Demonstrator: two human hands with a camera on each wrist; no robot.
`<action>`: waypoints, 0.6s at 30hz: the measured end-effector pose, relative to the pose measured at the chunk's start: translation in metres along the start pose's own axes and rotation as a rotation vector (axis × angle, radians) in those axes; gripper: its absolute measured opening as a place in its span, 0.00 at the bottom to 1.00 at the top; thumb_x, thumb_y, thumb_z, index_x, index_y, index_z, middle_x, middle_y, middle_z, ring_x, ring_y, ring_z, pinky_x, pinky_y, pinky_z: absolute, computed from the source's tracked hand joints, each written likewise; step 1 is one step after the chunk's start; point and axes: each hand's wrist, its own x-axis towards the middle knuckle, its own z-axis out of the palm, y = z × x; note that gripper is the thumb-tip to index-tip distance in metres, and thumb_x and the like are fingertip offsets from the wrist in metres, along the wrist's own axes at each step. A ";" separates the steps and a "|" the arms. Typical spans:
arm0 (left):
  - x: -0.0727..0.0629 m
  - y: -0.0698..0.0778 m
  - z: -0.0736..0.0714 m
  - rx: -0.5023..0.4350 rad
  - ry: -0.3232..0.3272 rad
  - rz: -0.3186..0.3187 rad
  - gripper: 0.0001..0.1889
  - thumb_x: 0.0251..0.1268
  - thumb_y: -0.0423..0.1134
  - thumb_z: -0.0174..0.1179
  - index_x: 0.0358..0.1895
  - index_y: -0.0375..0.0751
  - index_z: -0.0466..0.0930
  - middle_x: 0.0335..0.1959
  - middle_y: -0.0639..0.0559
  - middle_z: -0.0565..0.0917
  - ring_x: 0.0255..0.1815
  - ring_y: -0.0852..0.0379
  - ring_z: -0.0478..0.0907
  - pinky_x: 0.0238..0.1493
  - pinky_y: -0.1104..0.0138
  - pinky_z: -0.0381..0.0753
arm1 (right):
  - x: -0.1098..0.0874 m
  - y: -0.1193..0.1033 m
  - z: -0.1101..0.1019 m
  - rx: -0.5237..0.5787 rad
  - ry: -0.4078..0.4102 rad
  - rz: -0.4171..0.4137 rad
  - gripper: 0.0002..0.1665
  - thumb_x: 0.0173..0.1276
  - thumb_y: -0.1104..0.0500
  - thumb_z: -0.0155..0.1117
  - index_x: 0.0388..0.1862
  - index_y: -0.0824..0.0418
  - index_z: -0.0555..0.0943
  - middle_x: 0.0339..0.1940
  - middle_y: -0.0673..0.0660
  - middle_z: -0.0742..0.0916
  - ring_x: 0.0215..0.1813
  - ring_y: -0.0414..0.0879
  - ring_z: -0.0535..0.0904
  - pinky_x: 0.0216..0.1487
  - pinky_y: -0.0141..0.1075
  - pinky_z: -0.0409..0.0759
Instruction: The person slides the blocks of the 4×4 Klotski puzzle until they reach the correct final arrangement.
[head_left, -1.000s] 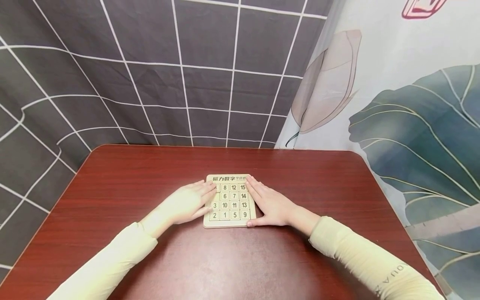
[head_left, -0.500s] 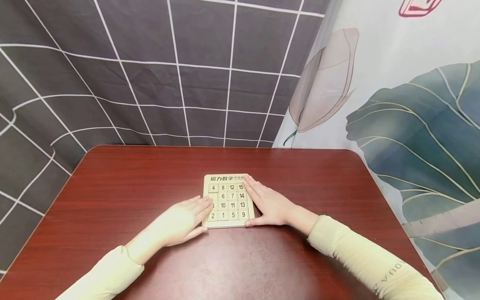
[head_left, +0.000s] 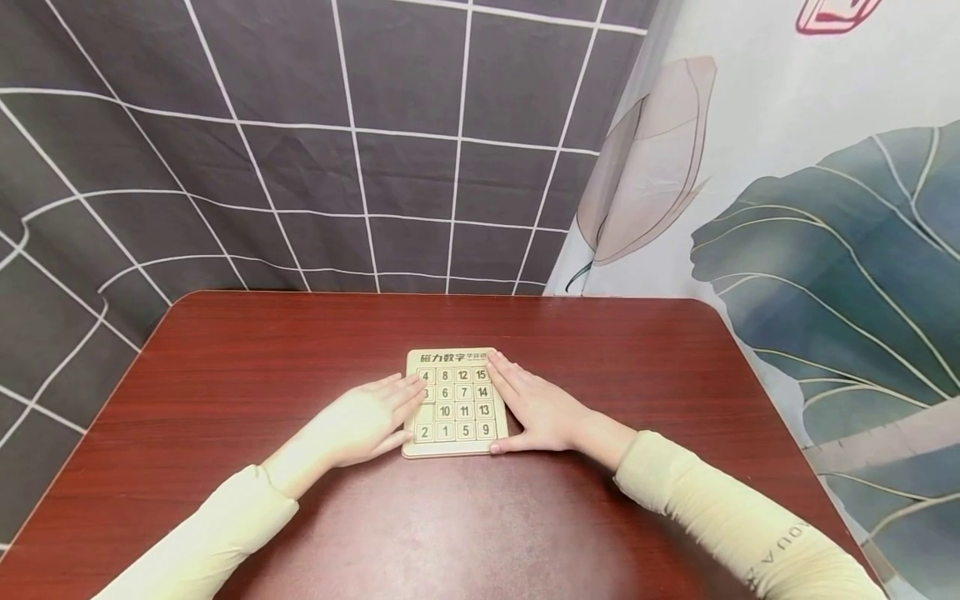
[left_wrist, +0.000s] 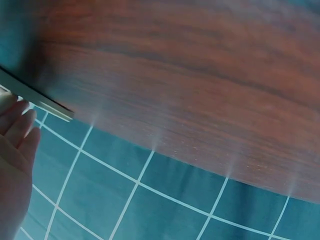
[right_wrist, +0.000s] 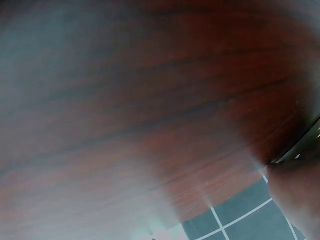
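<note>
A pale number sliding puzzle [head_left: 454, 449] lies flat on the table between both hands in the head view. Straight fingers of my left hand [head_left: 367, 423] reach over its left column, touching near tile 3 [head_left: 426, 394], just under tile 4 [head_left: 425, 376]. The bare slot is third down in that column. My right hand [head_left: 546, 411] rests along the right edge, fingers straight at the top corner, thumb spread to the bottom corner. Just the board's edge [left_wrist: 45, 103] and part of the left hand show in the left wrist view. The right wrist view is dark and blurred around the hand.
The puzzle lies on a reddish-brown wooden table [head_left: 300, 333]. Behind it hangs a dark grey curtain [head_left: 300, 167] with a white grid. A white curtain [head_left: 787, 125] with leaf prints hangs at the right.
My left hand drew back toward me, then slid up along the left column. Tile 3 moved up from the third row to the second. The right hand stays in place.
</note>
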 end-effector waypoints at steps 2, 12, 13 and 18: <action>-0.001 0.001 -0.001 -0.005 0.009 0.006 0.31 0.74 0.51 0.63 0.68 0.30 0.79 0.71 0.38 0.82 0.73 0.45 0.80 0.77 0.55 0.78 | 0.000 0.000 0.000 0.002 0.005 -0.003 0.72 0.67 0.26 0.67 0.87 0.71 0.47 0.91 0.67 0.48 0.91 0.60 0.46 0.88 0.53 0.59; -0.021 0.028 -0.011 -0.001 0.123 0.113 0.32 0.69 0.54 0.68 0.65 0.33 0.83 0.67 0.40 0.85 0.69 0.47 0.84 0.72 0.57 0.82 | -0.001 0.000 0.002 0.009 0.000 0.002 0.72 0.67 0.26 0.66 0.87 0.71 0.46 0.91 0.66 0.47 0.91 0.58 0.45 0.89 0.52 0.57; -0.023 0.031 -0.011 -0.001 0.126 0.116 0.32 0.68 0.55 0.68 0.65 0.33 0.83 0.66 0.41 0.85 0.69 0.47 0.84 0.72 0.57 0.83 | -0.001 0.000 0.002 0.005 0.002 -0.001 0.72 0.67 0.26 0.66 0.87 0.71 0.46 0.91 0.66 0.47 0.91 0.59 0.45 0.89 0.52 0.58; -0.029 0.038 -0.008 -0.015 0.119 0.111 0.31 0.70 0.55 0.67 0.64 0.34 0.84 0.66 0.41 0.85 0.68 0.48 0.84 0.71 0.58 0.83 | -0.001 0.000 0.001 0.002 -0.003 0.000 0.73 0.67 0.25 0.66 0.88 0.70 0.45 0.91 0.66 0.47 0.91 0.58 0.44 0.89 0.52 0.58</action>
